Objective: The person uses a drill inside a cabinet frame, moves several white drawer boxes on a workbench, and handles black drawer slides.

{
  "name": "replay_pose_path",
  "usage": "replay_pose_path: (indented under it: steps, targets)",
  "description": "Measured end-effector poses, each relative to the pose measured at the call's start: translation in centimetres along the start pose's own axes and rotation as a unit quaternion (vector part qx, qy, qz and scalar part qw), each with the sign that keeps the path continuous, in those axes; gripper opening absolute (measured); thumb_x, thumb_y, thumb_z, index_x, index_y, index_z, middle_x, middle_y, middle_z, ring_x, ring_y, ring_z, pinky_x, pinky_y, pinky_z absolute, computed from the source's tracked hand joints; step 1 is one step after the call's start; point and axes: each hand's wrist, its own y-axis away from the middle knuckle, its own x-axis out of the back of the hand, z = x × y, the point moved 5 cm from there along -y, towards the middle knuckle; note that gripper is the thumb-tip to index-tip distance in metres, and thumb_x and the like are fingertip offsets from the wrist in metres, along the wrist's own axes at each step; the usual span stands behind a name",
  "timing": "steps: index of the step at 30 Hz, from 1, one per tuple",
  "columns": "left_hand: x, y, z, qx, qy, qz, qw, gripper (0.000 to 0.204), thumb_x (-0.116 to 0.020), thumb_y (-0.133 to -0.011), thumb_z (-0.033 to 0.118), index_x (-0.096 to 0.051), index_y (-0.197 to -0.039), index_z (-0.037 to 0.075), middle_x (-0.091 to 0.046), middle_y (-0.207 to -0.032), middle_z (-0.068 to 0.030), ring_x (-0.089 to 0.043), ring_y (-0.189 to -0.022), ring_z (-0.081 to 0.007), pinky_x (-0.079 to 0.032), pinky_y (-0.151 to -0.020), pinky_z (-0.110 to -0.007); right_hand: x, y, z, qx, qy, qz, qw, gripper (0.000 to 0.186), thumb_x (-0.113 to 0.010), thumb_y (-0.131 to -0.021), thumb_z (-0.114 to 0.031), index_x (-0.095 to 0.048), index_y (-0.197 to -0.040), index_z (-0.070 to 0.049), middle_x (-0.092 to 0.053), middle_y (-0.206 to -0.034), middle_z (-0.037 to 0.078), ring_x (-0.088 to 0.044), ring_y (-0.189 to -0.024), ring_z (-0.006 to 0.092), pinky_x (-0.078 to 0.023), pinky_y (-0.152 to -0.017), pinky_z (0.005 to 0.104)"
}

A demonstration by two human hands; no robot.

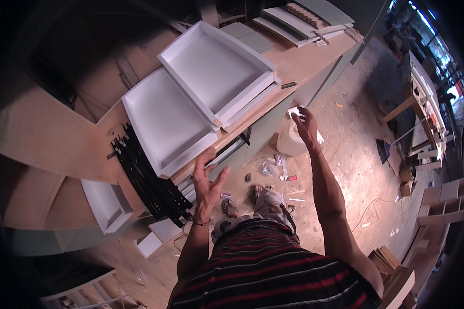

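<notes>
The lower white tray (165, 116) lies open side up on the wooden bench (307, 62), its near edge by the bench edge, presumably for easy reach. The upper white tray (219, 67) overlaps its right side; a further white layer beneath the upper tray probably accounts for its raised position. The left hand (207, 188) is released, fingers spread and palm apparently empty, just beside the lower tray's near edge; contact cannot be confirmed. The right hand (307, 127) is curled at a small white piece (295, 111), above a pale container (291, 141) on the floor; whether it grips the piece cannot be determined. Left of the trays, black rails (147, 175) lie side by side, likely to keep the bundle compact. Flat panels (281, 27) are stacked at the bench's far end.
</notes>
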Motion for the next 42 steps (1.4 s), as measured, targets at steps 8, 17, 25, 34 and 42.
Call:
replay_pose_path:
  steps: [8,17,25,34,42]
  targets:
    - [1.3,-10.5,-0.9,0.085,0.059,0.126,0.987,0.080,-0.080,-0.090,0.028,-0.036,-0.151,0.001,-0.049,-0.142,-0.0221,-0.053,-0.127,-0.0316,-0.049,-0.102,-0.040,-3.1,-13.5,-2.5,-0.092,-0.199,-0.102,0.970,0.089,-0.057,-0.093,-0.070,-0.055,-0.142,0.004,-0.065,-0.129,0.024,-0.066,-0.112,0.0313,-0.050,-0.098,0.0394]
    - [-1.0,-21.2,-4.9,0.160,0.010,0.178,0.971,0.070,-0.085,-0.083,0.032,-0.051,-0.135,0.002,-0.066,-0.117,-0.0119,-0.063,-0.107,-0.0219,-0.050,-0.095,-0.037,-14.5,-21.5,-4.0,-0.114,-0.312,-0.458,0.825,0.078,-0.041,-0.105,-0.062,-0.041,-0.155,-0.002,-0.052,-0.150,0.016,-0.051,-0.133,0.0268,-0.037,-0.115,0.0392]
    - [1.0,-20.4,-13.0,-0.005,-0.184,0.271,0.945,0.073,-0.066,-0.083,0.016,-0.042,-0.151,0.001,-0.065,-0.121,-0.0133,-0.061,-0.098,-0.0230,-0.051,-0.084,-0.034,-23.1,-19.8,-8.1,-0.120,-0.359,-0.507,0.775,0.067,-0.040,-0.109,-0.053,-0.041,-0.156,-0.005,-0.048,-0.154,0.012,-0.046,-0.139,0.0249,-0.034,-0.118,0.0384]
    - [-2.4,-24.6,-11.3,0.158,-0.073,0.246,0.954,0.071,-0.037,-0.080,-0.009,-0.041,-0.151,0.002,-0.057,-0.136,-0.0137,-0.060,-0.107,-0.0247,-0.055,-0.088,-0.030,-24.6,-17.4,-9.5,-0.117,-0.305,-0.530,0.783,0.066,-0.042,-0.108,-0.050,-0.039,-0.157,-0.006,-0.047,-0.155,0.012,-0.045,-0.141,0.0254,-0.034,-0.119,0.0387]
    - [-4.0,-22.3,-8.8,0.031,0.057,0.263,0.963,0.073,-0.056,-0.083,0.002,-0.037,-0.154,0.003,-0.063,-0.117,-0.0068,-0.059,-0.098,-0.0154,-0.051,-0.085,-0.030,-19.6,-19.2,-8.7,-0.138,-0.379,-0.504,0.764,0.065,-0.043,-0.108,-0.048,-0.038,-0.158,-0.006,-0.046,-0.156,0.013,-0.044,-0.141,0.0257,-0.034,-0.119,0.0389]
